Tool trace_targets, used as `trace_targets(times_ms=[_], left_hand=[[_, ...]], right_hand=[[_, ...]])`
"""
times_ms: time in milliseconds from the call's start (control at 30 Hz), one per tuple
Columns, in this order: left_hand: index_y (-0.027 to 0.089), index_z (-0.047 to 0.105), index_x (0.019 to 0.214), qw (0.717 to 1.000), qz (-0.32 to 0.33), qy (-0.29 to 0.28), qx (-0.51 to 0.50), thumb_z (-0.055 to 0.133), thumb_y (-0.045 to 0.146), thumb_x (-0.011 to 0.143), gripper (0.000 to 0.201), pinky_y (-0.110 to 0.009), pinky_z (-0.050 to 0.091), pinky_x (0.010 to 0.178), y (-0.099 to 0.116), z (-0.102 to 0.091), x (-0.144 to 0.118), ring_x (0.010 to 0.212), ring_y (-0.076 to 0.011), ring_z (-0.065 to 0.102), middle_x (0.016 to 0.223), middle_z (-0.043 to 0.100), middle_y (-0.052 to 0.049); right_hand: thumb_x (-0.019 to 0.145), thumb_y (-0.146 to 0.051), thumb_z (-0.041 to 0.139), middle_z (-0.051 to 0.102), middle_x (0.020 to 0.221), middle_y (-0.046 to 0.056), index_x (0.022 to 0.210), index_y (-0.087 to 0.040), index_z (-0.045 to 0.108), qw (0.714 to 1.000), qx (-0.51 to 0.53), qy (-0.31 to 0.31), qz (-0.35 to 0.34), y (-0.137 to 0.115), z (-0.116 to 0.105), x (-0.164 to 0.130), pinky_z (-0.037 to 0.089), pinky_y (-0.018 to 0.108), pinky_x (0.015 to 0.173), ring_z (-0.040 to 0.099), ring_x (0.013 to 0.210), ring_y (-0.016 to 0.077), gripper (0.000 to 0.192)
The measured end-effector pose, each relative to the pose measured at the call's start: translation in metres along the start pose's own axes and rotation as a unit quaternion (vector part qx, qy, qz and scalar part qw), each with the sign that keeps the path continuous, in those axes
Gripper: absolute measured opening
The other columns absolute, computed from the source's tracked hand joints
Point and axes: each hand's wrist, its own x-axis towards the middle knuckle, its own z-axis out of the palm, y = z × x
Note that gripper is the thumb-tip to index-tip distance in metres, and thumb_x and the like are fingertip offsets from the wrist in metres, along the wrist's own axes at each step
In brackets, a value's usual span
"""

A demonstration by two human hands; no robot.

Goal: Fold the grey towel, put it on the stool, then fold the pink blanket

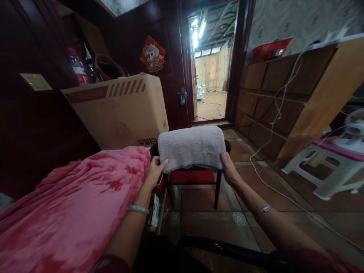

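Towel (192, 148) lies over the back of a chair (192, 177), between the left hand (156, 169) and right hand (228, 169), whose fingers grip its opposite side edges.

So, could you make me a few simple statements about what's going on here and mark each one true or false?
1. The left hand and the right hand both touch the cloth. True.
2. The cloth lies flat on the floor. False: it hangs over the back of a chair.
3. The chair's seat is red. True.
4. The cloth is bright green. False: it is pale grey.
5. A pink blanket lies to the left of the chair. True.
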Motion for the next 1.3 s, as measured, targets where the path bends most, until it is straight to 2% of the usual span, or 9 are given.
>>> trace_targets(times_ms=[133,233,467,633,767,900,1067,1200,1300], left_hand=[[0.019,0.060,0.079,1.000,0.003,-0.024,0.009,0.084,0.058,0.058,0.051,-0.028,0.049,0.071,0.003,-0.002,0.001,0.075,-0.0161,0.062,0.078,0.068,0.000],[0.020,0.059,0.075,1.000,-0.006,-0.016,0.006,0.085,0.057,0.054,0.051,-0.026,0.047,0.066,0.004,-0.003,0.003,0.070,-0.0153,0.059,0.072,0.066,0.002],[0.020,0.062,0.076,1.000,-0.005,-0.016,-0.002,0.086,0.060,0.051,0.053,-0.028,0.048,0.069,0.012,-0.003,-0.003,0.071,-0.0162,0.061,0.074,0.068,0.001],[0.019,0.066,0.079,1.000,0.002,-0.014,-0.003,0.085,0.064,0.053,0.055,-0.028,0.050,0.072,0.019,0.000,-0.010,0.076,-0.0172,0.062,0.079,0.069,-0.001],[0.018,0.071,0.084,1.000,0.015,0.009,0.025,0.079,0.071,0.055,0.061,-0.030,0.049,0.073,0.025,0.001,-0.004,0.078,-0.0196,0.063,0.083,0.071,-0.004],[0.019,0.072,0.071,0.991,0.066,0.074,0.093,0.076,0.073,0.056,0.057,-0.028,0.044,0.068,0.032,0.001,0.016,0.076,-0.0192,0.058,0.073,0.066,-0.003],[0.019,0.062,0.053,0.989,0.054,0.078,0.116,0.075,0.070,0.060,0.053,-0.027,0.032,0.058,0.040,0.001,0.041,0.061,-0.0153,0.048,0.056,0.055,0.000],[0.019,0.058,0.050,0.988,0.049,0.078,0.123,0.076,0.066,0.061,0.052,-0.026,0.028,0.055,0.042,0.002,0.048,0.056,-0.0134,0.044,0.051,0.050,0.002],[0.020,0.058,0.052,0.989,0.052,0.075,0.112,0.076,0.066,0.060,0.051,-0.026,0.030,0.056,0.043,0.003,0.048,0.057,-0.0134,0.045,0.053,0.051,0.002]], right_hand=[[0.075,-0.077,0.067,0.071,0.102,0.007,0.111,-0.021,0.064,0.999,0.015,-0.035,0.035,-0.004,-0.008,0.005,0.051,0.036,0.082,0.062,0.095,0.0258,0.066],[0.073,-0.077,0.068,0.070,0.091,0.006,0.100,-0.019,0.066,0.999,0.003,-0.038,0.036,-0.005,-0.009,0.007,0.050,0.034,0.075,0.062,0.085,0.0245,0.064],[0.071,-0.072,0.071,0.068,0.099,0.007,0.107,-0.022,0.058,0.998,-0.025,0.042,-0.035,-0.010,-0.002,0.001,0.050,0.037,0.080,0.062,0.091,0.0242,0.062],[0.078,-0.074,0.059,0.065,0.087,0.007,0.088,-0.021,0.065,0.977,-0.160,0.105,-0.093,-0.039,-0.005,0.005,0.046,0.037,0.076,0.058,0.081,0.0236,0.054],[0.074,-0.081,0.054,0.067,0.078,0.007,0.079,-0.020,0.066,0.978,-0.185,0.069,-0.071,-0.062,-0.010,0.027,0.044,0.035,0.069,0.057,0.075,0.0231,0.062],[0.066,-0.086,0.056,0.061,0.066,0.003,0.075,-0.020,0.063,0.987,-0.152,0.052,-0.028,-0.074,-0.013,0.050,0.039,0.030,0.059,0.052,0.065,0.0190,0.066],[0.063,-0.081,0.062,0.041,0.053,-0.003,0.059,-0.021,0.054,0.986,-0.165,-0.024,0.024,-0.089,-0.013,0.070,0.025,0.028,0.051,0.037,0.055,0.0129,0.061],[0.063,-0.075,0.064,0.040,0.056,-0.003,0.057,-0.021,0.050,0.987,-0.160,-0.004,-0.010,-0.103,-0.009,0.075,0.023,0.028,0.053,0.034,0.058,0.0120,0.056],[0.063,-0.076,0.063,0.040,0.056,-0.003,0.059,-0.022,0.049,0.993,-0.120,-0.005,0.003,-0.100,-0.006,0.065,0.025,0.028,0.052,0.034,0.057,0.0121,0.056]])
